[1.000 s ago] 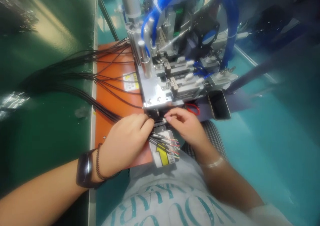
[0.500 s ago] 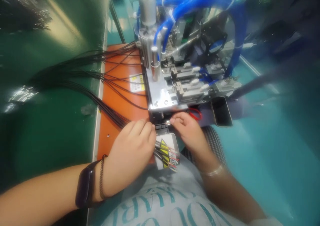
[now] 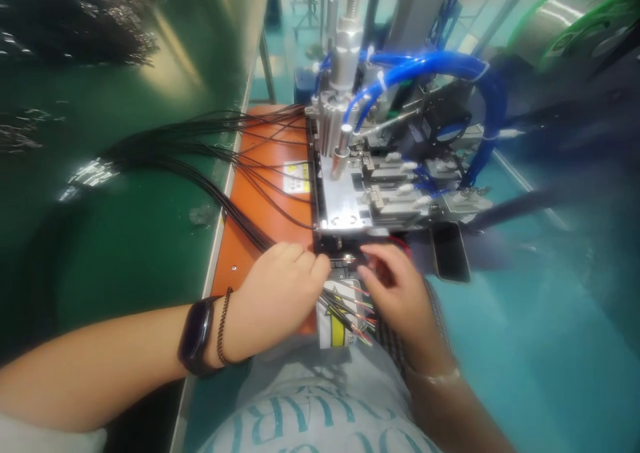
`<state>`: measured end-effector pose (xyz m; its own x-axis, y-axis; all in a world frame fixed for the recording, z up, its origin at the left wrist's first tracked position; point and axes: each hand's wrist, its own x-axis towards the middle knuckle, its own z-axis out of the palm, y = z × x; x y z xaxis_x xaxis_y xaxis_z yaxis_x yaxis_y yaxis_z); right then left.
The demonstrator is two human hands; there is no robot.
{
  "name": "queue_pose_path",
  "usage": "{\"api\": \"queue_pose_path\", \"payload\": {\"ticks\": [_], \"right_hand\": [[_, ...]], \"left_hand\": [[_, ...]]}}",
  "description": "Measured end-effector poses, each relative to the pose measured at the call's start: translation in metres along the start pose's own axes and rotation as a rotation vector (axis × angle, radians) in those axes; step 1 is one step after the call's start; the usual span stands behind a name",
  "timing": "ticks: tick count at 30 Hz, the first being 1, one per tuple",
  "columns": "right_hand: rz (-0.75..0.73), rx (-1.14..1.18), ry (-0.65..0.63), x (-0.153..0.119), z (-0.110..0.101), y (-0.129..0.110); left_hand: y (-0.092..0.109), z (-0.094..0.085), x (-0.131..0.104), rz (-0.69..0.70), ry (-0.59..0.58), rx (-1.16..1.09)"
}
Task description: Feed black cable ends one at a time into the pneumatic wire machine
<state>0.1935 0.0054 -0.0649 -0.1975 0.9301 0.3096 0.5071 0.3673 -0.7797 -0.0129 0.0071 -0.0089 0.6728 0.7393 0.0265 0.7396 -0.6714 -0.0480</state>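
My left hand (image 3: pixel 283 299) is closed round a bundle of black cables (image 3: pixel 245 225) at the near end of the orange machine base. Past its fingers the stripped cable ends (image 3: pixel 361 323), with thin coloured wires, hang over a white and yellow warning label (image 3: pixel 338 336). My right hand (image 3: pixel 400 296) is beside the small metal clamp area (image 3: pixel 349 259) at the machine's front, thumb and index finger apart. Nothing shows between them. A thin wire end seems to lie at the clamp, but it is too small to tell which cable it belongs to.
Behind my hands stands the wire machine (image 3: pixel 345 209) with a metal cylinder and blue air hoses (image 3: pixel 440 66). More black cables (image 3: pixel 165 136) lie across the green table (image 3: pixel 150 239) and orange base (image 3: pixel 275 139). A phone (image 3: pixel 450 253) rests at right; a green-rimmed spool (image 3: pixel 565 19) is behind.
The fingers of my right hand have parted and drawn slightly away from the clamp. My left hand still holds the cables. The whole view has shifted a little.
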Motion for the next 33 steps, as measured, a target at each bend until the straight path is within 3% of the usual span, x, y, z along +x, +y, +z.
{"api": "queue_pose_path", "payload": {"ticks": [3,5,14,21,27,31,33], "right_hand": [[-0.337,0.037,-0.147,-0.002,-0.012,-0.009],[-0.419,0.042,-0.150,-0.003,-0.015,-0.013],[-0.206,0.102,-0.045,0.000,0.000,-0.013],[-0.149,0.176,0.007,-0.002,0.008,-0.016],[0.020,0.115,0.228,-0.002,0.012,-0.025],[0.035,0.078,0.254,-0.002,0.010,-0.028],[-0.027,0.048,0.199,-0.002,0.009,-0.028]], "left_hand": [[0.000,0.001,0.000,0.001,0.009,-0.010],[0.000,0.002,-0.001,-0.003,0.008,-0.017],[-0.014,0.004,0.009,-0.072,0.016,-0.043],[-0.006,0.004,0.003,0.152,0.075,-0.117],[-0.007,0.007,0.002,0.085,0.093,-0.171],[-0.007,0.010,0.002,0.037,0.114,-0.200],[-0.006,0.011,0.002,0.024,0.136,-0.205]]}}
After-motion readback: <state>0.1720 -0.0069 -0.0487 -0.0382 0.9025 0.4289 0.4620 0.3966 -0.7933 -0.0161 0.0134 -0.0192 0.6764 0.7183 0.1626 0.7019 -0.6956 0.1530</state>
